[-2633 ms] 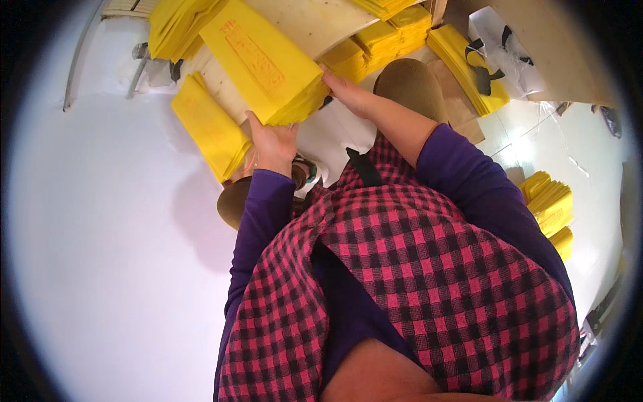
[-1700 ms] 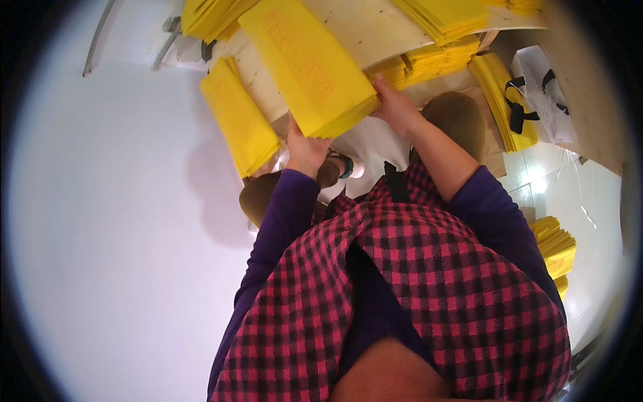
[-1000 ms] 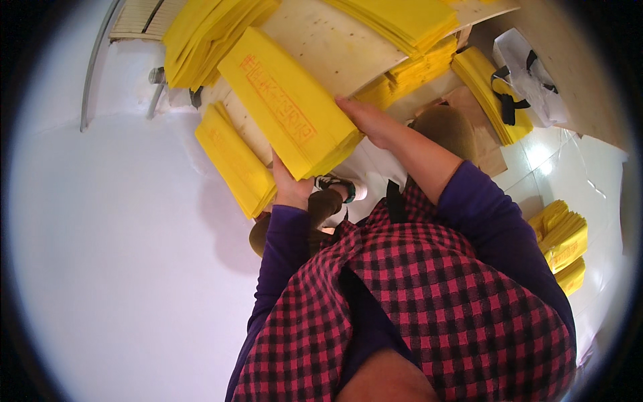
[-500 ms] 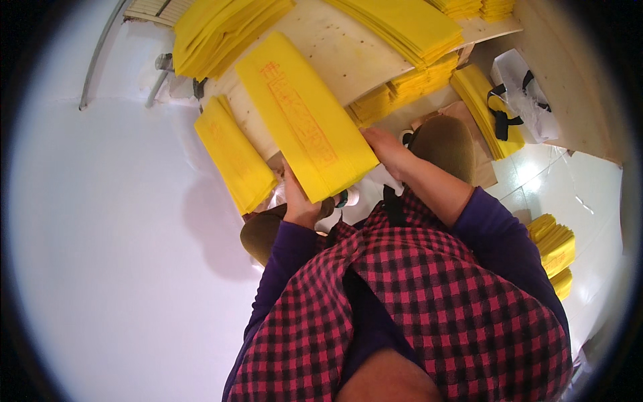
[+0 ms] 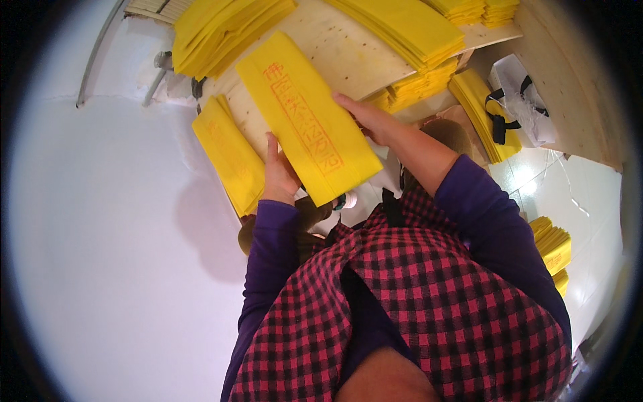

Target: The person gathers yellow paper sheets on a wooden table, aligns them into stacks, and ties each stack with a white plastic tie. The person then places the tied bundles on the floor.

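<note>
Yellow packet (image 5: 305,124) held b/w both hands, undersides out of view

L hand (image 5: 281,175) is at the packet's L long side, nr the low end, thumb up along the edge; R hand (image 5: 370,122) is at the R long side, thumb at the edge. Grip = packet held b/w the two; most fingers tucked behind/under it, so can't tell how tight. Packet's far end is over the pale wooden board (image 5: 335,57), near end past the board's edge; can't tell if its underside touches wood.

Hard to see: knees and a shoe, partly blocked by packet + arms. Big yellow stack (image 5: 228,33) top L and long yellow stack (image 5: 408,30) top R both cut off by the frame; piles under the board (image 5: 425,84) partly covered. Yellow bundles (image 5: 552,246) on the floor far R: part-hidden by the R sleeve.

Packet's look: long, flat-topped rectangle, bright yellow, smooth, w/ red characters, most inside a thin red outline running lengthwise; tilted, low end toward the R. Similar yellow packet (image 5: 228,157) just L of the L hand.
</note>
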Demonstrator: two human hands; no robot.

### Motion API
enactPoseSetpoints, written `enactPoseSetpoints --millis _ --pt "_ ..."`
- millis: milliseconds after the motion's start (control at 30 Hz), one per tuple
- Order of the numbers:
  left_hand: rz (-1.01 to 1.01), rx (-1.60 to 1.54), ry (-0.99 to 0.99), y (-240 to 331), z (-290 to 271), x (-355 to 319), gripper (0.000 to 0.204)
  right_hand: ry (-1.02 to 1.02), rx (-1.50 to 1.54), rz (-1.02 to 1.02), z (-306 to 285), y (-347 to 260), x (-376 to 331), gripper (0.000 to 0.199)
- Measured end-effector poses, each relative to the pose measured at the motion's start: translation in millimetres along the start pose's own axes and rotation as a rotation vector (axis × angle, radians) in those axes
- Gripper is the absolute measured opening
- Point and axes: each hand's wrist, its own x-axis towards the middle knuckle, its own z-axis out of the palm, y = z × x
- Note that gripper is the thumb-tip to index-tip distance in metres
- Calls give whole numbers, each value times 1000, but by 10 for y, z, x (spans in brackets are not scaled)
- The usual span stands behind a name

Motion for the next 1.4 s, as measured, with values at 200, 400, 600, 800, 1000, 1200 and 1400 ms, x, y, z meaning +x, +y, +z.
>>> enactPoseSetpoints --millis 200,400,600,800,1000,1200,1400 --pt "16 46 17 -6 40 -3 56 15 27 4 50 8 -22 58" --pt "5 93 73 -52 38 -12 48 46 48 51 -1 41 -23 58" --pt "-14 56 66 -20 27 59 44 14 36 47 -30 13 171 61" --pt "-16 107 66 -108 -81 -27 45 -19 -6 62 -76 173 125 59" --pt "39 125 -12 -216 -126 -94 45 -62 17 98 -86 258 140 63" --pt "42 93 -27 -179 -123 -85 44 -126 70 98 -3 115 132 58" --pt "56 59 -49 -183 -142 -225 45 -133 -49 -28 124 69 -40 61"
